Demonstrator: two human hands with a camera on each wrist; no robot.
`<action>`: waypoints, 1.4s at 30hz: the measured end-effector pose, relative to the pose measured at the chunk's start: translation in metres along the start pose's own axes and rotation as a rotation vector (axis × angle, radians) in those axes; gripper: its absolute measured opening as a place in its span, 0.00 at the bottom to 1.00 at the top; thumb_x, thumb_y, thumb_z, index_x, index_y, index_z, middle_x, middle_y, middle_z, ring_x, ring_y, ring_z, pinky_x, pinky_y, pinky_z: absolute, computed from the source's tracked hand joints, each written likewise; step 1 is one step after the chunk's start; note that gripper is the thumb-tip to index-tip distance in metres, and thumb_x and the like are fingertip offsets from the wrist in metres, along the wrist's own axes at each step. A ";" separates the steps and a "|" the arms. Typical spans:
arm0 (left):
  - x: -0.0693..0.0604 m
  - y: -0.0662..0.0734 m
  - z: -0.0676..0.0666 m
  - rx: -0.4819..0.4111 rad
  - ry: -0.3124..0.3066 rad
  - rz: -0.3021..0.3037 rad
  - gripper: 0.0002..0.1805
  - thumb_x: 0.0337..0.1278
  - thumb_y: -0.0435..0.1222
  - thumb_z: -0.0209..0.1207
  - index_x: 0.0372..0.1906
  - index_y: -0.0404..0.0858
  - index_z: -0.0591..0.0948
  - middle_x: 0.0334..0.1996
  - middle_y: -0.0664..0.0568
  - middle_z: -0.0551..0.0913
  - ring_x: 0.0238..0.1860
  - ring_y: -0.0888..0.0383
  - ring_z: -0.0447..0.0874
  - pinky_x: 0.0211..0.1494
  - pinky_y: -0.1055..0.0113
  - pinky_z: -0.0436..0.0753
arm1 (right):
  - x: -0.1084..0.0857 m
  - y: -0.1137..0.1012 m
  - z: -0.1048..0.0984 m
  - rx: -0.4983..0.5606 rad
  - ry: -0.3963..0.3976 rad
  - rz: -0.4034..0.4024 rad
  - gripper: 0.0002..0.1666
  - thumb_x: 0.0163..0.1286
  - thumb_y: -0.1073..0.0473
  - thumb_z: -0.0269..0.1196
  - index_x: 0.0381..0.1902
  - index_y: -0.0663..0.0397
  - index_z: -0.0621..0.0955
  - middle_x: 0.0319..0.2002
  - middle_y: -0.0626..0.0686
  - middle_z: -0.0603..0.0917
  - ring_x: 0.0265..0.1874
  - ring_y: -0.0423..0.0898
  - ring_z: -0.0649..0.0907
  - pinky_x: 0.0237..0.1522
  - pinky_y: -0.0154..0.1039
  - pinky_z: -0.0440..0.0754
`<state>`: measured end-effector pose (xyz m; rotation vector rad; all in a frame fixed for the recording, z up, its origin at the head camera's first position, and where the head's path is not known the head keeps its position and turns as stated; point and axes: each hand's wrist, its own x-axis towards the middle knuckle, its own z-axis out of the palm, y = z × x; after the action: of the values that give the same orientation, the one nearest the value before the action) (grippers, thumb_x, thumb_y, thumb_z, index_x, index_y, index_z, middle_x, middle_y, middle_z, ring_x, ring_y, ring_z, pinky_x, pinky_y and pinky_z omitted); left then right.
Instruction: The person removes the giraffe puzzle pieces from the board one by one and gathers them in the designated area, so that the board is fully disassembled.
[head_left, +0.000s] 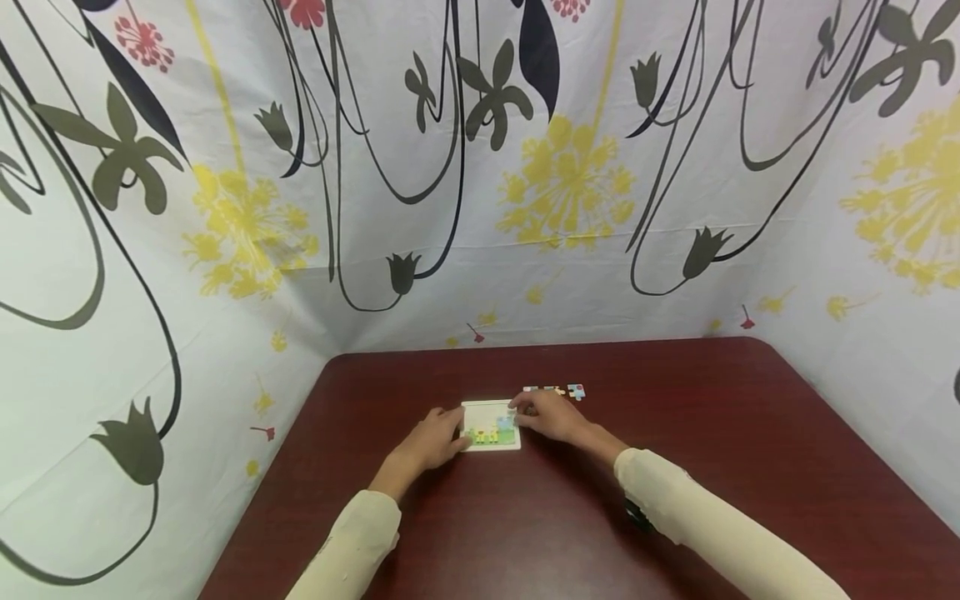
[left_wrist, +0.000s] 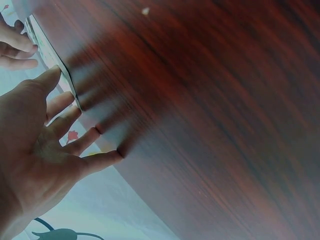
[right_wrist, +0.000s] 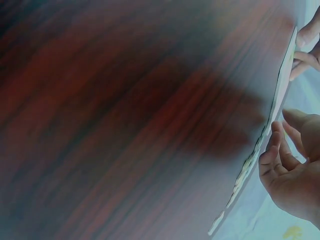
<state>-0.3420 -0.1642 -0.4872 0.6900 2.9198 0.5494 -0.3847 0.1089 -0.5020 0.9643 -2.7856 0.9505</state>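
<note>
A small white-framed jigsaw puzzle point(head_left: 489, 451) lies on the dark red table. Green, yellow and blue pieces fill its near part, and its far part shows pale. My left hand point(head_left: 432, 440) rests at its left edge. In the left wrist view the fingers of the left hand point(left_wrist: 55, 135) spread, with the thumb touching the puzzle's edge. The right hand point(head_left: 553, 416) is at the puzzle's right side, fingertips over the blue part. Loosely bent fingers show on the right hand point(right_wrist: 295, 170) in the right wrist view, and no piece is visible between them.
Several loose puzzle pieces point(head_left: 576, 392) lie in a row on the table point(head_left: 495, 533) beyond the right hand. Behind and beside the table hangs a white flower-print cloth point(head_left: 480, 283). A dark band point(head_left: 637, 514) shows under the right sleeve point(head_left: 697, 508).
</note>
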 end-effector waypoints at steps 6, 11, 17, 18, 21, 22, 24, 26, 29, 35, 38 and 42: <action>0.002 0.000 0.001 0.003 0.000 -0.002 0.10 0.75 0.45 0.61 0.44 0.44 0.74 0.41 0.53 0.80 0.67 0.37 0.71 0.55 0.39 0.75 | 0.005 -0.006 0.005 -0.014 0.004 -0.061 0.14 0.72 0.62 0.69 0.53 0.59 0.87 0.36 0.49 0.88 0.29 0.39 0.83 0.32 0.35 0.79; 0.003 0.000 0.001 0.007 0.005 0.009 0.11 0.75 0.44 0.62 0.44 0.43 0.73 0.40 0.52 0.79 0.65 0.37 0.73 0.52 0.42 0.76 | 0.010 -0.009 0.008 -0.067 -0.005 -0.124 0.14 0.69 0.62 0.71 0.50 0.62 0.88 0.35 0.52 0.88 0.28 0.37 0.80 0.33 0.34 0.79; 0.004 0.000 0.002 0.008 0.002 0.004 0.12 0.75 0.45 0.61 0.44 0.43 0.73 0.39 0.53 0.78 0.63 0.38 0.74 0.54 0.40 0.76 | 0.011 -0.011 0.008 -0.103 -0.031 -0.125 0.14 0.69 0.61 0.72 0.50 0.59 0.89 0.37 0.52 0.86 0.28 0.39 0.77 0.33 0.35 0.78; 0.004 0.000 0.002 0.008 0.001 0.003 0.12 0.75 0.45 0.61 0.44 0.43 0.73 0.40 0.53 0.78 0.64 0.38 0.74 0.54 0.39 0.76 | 0.010 -0.011 0.008 -0.106 -0.031 -0.122 0.14 0.69 0.61 0.72 0.50 0.59 0.89 0.37 0.53 0.85 0.29 0.39 0.78 0.33 0.35 0.78; 0.004 0.000 0.001 0.007 0.001 0.002 0.12 0.75 0.45 0.62 0.44 0.43 0.73 0.40 0.53 0.79 0.65 0.38 0.73 0.55 0.38 0.76 | 0.010 -0.012 0.008 -0.103 -0.033 -0.109 0.13 0.69 0.60 0.72 0.50 0.58 0.89 0.38 0.53 0.84 0.33 0.44 0.80 0.35 0.36 0.78; 0.004 0.000 0.001 0.006 0.002 0.002 0.12 0.75 0.45 0.62 0.44 0.43 0.73 0.40 0.53 0.79 0.65 0.38 0.73 0.56 0.38 0.76 | 0.010 -0.013 0.008 -0.103 -0.028 -0.111 0.13 0.69 0.60 0.72 0.49 0.58 0.89 0.38 0.54 0.84 0.34 0.46 0.80 0.35 0.37 0.78; 0.004 0.000 0.002 0.007 0.004 0.003 0.12 0.74 0.44 0.62 0.44 0.43 0.73 0.40 0.53 0.79 0.65 0.38 0.73 0.57 0.37 0.76 | 0.010 -0.014 0.008 -0.105 -0.022 -0.095 0.13 0.68 0.59 0.73 0.49 0.56 0.88 0.39 0.54 0.83 0.35 0.48 0.80 0.35 0.38 0.78; 0.004 0.000 0.001 0.007 0.007 0.004 0.11 0.74 0.44 0.62 0.44 0.42 0.73 0.39 0.53 0.79 0.64 0.38 0.73 0.56 0.36 0.76 | 0.009 -0.014 0.009 -0.112 -0.017 -0.079 0.13 0.68 0.58 0.73 0.48 0.54 0.87 0.39 0.54 0.82 0.35 0.47 0.80 0.35 0.38 0.78; 0.004 0.001 0.001 0.014 0.007 0.003 0.11 0.74 0.44 0.62 0.44 0.43 0.73 0.38 0.53 0.79 0.63 0.39 0.74 0.55 0.37 0.76 | 0.009 -0.014 0.010 -0.101 -0.011 -0.066 0.14 0.67 0.58 0.74 0.49 0.54 0.86 0.39 0.54 0.82 0.35 0.45 0.80 0.35 0.38 0.78; 0.002 0.002 0.000 0.018 0.004 -0.005 0.11 0.74 0.44 0.63 0.43 0.43 0.73 0.39 0.54 0.80 0.63 0.40 0.74 0.53 0.40 0.76 | 0.007 -0.015 0.010 -0.027 -0.017 -0.052 0.13 0.70 0.65 0.69 0.52 0.54 0.86 0.39 0.51 0.88 0.33 0.42 0.84 0.36 0.39 0.81; 0.001 0.002 0.000 0.017 0.005 -0.005 0.11 0.74 0.44 0.62 0.43 0.44 0.73 0.38 0.55 0.80 0.63 0.40 0.74 0.53 0.41 0.76 | 0.006 -0.015 0.009 -0.008 -0.014 -0.057 0.14 0.72 0.68 0.66 0.53 0.53 0.86 0.39 0.52 0.90 0.33 0.41 0.85 0.35 0.38 0.81; 0.001 0.001 0.001 0.014 0.008 0.002 0.11 0.74 0.43 0.62 0.43 0.43 0.73 0.38 0.54 0.80 0.64 0.39 0.74 0.53 0.41 0.76 | 0.005 -0.015 0.008 0.015 -0.007 -0.086 0.14 0.73 0.70 0.64 0.54 0.54 0.86 0.40 0.54 0.90 0.32 0.40 0.86 0.34 0.37 0.81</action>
<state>-0.3418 -0.1627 -0.4874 0.6935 2.9336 0.5343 -0.3787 0.0928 -0.4989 1.0814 -2.7213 0.9596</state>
